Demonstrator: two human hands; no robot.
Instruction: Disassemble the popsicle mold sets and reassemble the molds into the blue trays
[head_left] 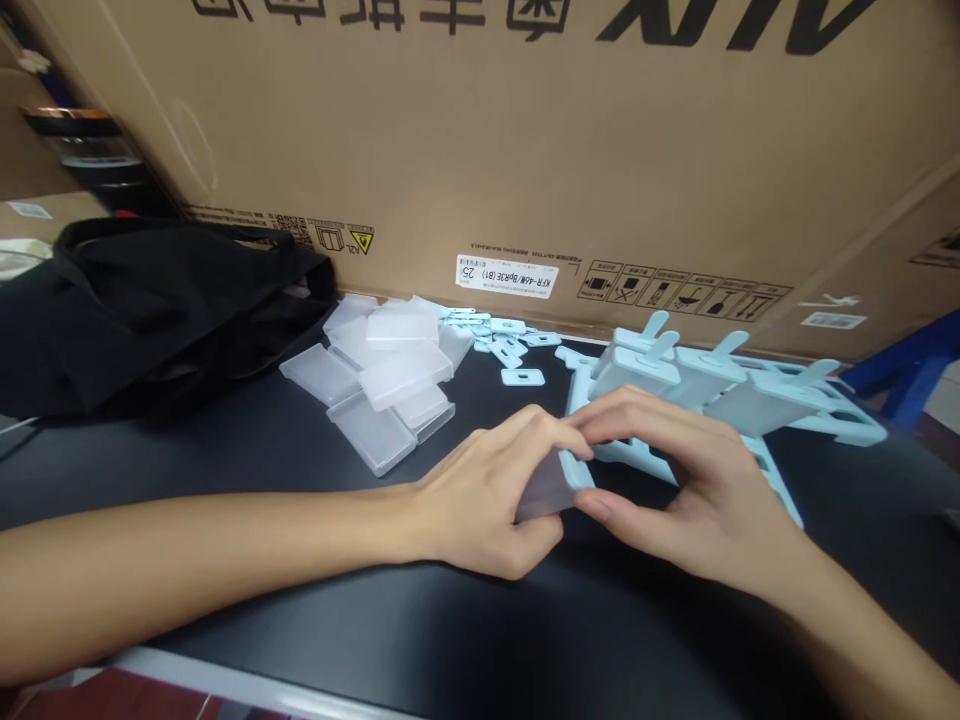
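Observation:
My left hand point(484, 490) is wrapped around a translucent popsicle mold point(546, 490) held on its side above the table. A light blue lid point(576, 470) covers the mold's right end. With thumb and fingertips, my right hand point(690, 470) pinches that lid at its edges. Behind the right hand stands a light blue rack point(637, 458), carrying several molds point(765, 400) with upright stick handles. Loose translucent mold cases point(405, 370) lie in a heap beyond my left hand. Small light blue pieces with slots point(523, 377) are scattered beside the heap.
A large cardboard box point(390, 150) walls off the back of the black table point(315, 620). At the left lie a black cloth bag point(150, 310) and, behind it, a dark container point(97, 155). A blue frame point(907, 365) shows beyond the right edge.

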